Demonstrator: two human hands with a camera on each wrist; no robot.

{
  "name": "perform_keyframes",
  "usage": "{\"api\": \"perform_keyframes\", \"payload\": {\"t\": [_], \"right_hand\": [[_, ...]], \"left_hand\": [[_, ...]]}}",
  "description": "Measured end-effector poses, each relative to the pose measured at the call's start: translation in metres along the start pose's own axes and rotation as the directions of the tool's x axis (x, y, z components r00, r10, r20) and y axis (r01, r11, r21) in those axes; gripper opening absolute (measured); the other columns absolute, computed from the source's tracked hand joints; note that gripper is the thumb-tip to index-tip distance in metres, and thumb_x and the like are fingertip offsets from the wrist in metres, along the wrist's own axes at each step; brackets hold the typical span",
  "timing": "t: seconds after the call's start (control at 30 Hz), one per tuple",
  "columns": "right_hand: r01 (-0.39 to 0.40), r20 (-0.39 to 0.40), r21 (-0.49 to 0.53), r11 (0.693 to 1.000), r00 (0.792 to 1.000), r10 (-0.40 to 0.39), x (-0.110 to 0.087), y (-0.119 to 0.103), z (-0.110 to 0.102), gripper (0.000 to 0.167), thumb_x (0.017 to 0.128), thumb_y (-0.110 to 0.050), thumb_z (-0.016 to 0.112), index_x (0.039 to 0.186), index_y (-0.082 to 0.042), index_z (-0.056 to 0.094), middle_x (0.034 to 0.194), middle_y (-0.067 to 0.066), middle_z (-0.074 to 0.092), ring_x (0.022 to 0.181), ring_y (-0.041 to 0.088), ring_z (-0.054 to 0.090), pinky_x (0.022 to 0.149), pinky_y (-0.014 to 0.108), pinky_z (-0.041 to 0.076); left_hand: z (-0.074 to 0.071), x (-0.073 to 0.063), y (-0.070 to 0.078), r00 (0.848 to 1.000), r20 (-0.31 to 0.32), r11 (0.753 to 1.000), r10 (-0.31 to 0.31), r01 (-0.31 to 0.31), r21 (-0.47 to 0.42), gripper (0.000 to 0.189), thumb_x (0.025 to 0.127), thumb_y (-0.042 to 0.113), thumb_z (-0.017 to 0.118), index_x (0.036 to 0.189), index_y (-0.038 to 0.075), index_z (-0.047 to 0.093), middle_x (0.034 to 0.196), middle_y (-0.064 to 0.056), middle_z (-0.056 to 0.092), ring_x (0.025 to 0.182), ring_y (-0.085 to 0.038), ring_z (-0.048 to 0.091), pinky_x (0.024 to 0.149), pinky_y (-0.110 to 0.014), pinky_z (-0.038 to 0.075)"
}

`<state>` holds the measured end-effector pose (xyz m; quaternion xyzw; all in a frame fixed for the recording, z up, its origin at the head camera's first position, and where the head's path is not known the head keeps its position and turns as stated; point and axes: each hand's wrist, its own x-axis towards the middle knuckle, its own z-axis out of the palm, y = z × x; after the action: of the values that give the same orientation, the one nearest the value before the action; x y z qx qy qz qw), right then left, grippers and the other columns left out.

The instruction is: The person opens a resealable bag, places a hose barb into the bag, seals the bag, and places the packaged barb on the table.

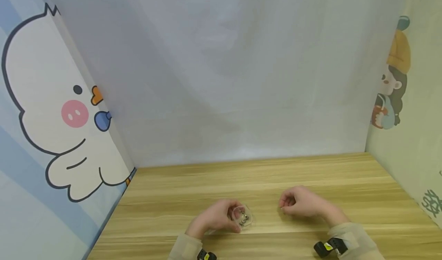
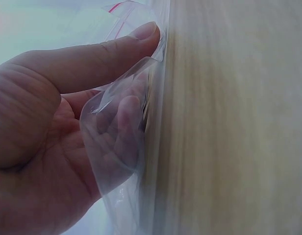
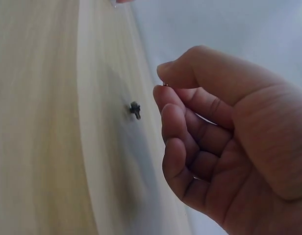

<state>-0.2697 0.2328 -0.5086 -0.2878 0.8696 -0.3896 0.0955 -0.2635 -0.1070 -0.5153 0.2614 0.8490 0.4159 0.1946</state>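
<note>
My left hand (image 1: 218, 215) holds a clear zip bag (image 2: 114, 161), thumb on one side and fingers behind the film. A red line runs along the bag's top in the left wrist view. Several small dark, shiny metal pieces (image 1: 244, 218) show through the bag in the head view. Further right, my right hand (image 1: 302, 202) is raised near the tabletop, its thumb and index fingertip pinching a tiny shiny metal piece (image 3: 165, 83), mostly hidden. The other fingers are curled. Past those fingertips, a small dark screw-like piece (image 3: 135, 109) appears on the wood in the right wrist view.
The wood-grain table (image 1: 165, 198) reaches back to a plain pale curtain (image 1: 221, 79). A panel with a cartoon bird (image 1: 45, 99) stands at the left, and one with a cartoon child (image 1: 390, 87) at the right. Both wrists carry black strapped cameras.
</note>
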Motion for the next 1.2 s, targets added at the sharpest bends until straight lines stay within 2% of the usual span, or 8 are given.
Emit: {"api": "perform_keyframes", "payload": {"t": [0.2, 0.4, 0.87, 1.2], "right_hand": [[0.013, 0.015, 0.009, 1.000, 1.000, -0.013, 0.005, -0.011, 0.009, 0.009, 0.089, -0.009, 0.080, 0.090, -0.016, 0.073, 0.080, -0.009, 0.067, 0.074, 0.006, 0.062, 0.068, 0.026, 0.054], [0.070, 0.031, 0.020, 0.997, 0.997, -0.071, 0.015, -0.022, 0.023, 0.011, 0.089, -0.008, 0.079, 0.089, -0.018, 0.073, 0.078, -0.012, 0.065, 0.072, 0.004, 0.061, 0.066, 0.026, 0.055], [0.137, 0.022, 0.052, 0.989, 0.990, -0.138, 0.040, -0.048, 0.050, 0.011, 0.089, -0.007, 0.080, 0.090, -0.016, 0.074, 0.079, -0.013, 0.066, 0.073, 0.003, 0.062, 0.069, 0.026, 0.057], [0.158, -0.003, 0.067, 0.985, 0.987, -0.158, 0.045, -0.053, 0.057, 0.009, 0.090, -0.004, 0.080, 0.091, -0.013, 0.076, 0.080, -0.014, 0.068, 0.073, 0.002, 0.064, 0.069, 0.025, 0.058]], "left_hand": [[0.000, 0.001, -0.003, 1.000, -0.005, 1.000, 0.008, -0.008, 0.017, 0.055, 0.073, -0.002, 0.095, 0.122, 0.010, 0.071, 0.096, 0.003, 0.066, 0.085, -0.009, 0.061, 0.079, -0.026, 0.053], [0.000, 0.002, -0.005, 1.000, -0.003, 1.000, 0.009, -0.009, 0.018, 0.055, 0.072, -0.003, 0.095, 0.120, 0.010, 0.071, 0.095, 0.004, 0.066, 0.085, -0.008, 0.061, 0.080, -0.025, 0.053], [-0.001, 0.003, -0.004, 1.000, 0.004, 1.000, 0.006, -0.006, 0.007, 0.053, 0.074, -0.003, 0.094, 0.120, 0.011, 0.072, 0.095, 0.004, 0.067, 0.084, -0.009, 0.062, 0.078, -0.026, 0.053], [0.000, 0.003, -0.004, 1.000, -0.001, 1.000, -0.010, 0.010, 0.013, 0.051, 0.074, -0.002, 0.094, 0.119, 0.012, 0.072, 0.095, 0.005, 0.068, 0.083, -0.010, 0.063, 0.078, -0.027, 0.054]]}}
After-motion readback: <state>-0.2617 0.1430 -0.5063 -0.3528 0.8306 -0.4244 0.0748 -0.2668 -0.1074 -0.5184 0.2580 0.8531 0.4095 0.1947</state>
